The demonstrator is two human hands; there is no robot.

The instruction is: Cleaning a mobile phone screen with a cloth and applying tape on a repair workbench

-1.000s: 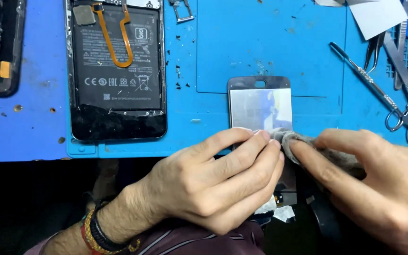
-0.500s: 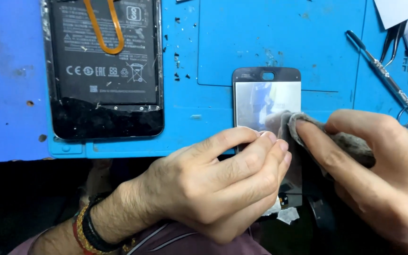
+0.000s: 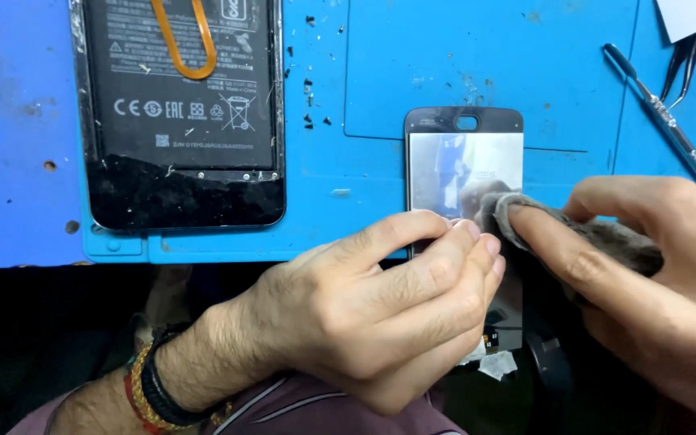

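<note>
Down in the head view, a bright blue repair mat (image 3: 477, 72) covers the bench, speckled with dark crumbs; its near edge drops to a dark lap area. At centre, a phone display panel (image 3: 465, 161) with a mirror-like back lies half over that edge. The left hand (image 3: 364, 310) pinches the panel's left side, fingers curled narrow. The right hand (image 3: 646, 282), at four o'clock, presses a grey cloth (image 3: 525, 221) onto the panel under the forefinger. At ten o'clock lies an opened phone (image 3: 183, 121) showing its black battery and an orange loop. At two o'clock rest metal tweezers (image 3: 658, 113).
</note>
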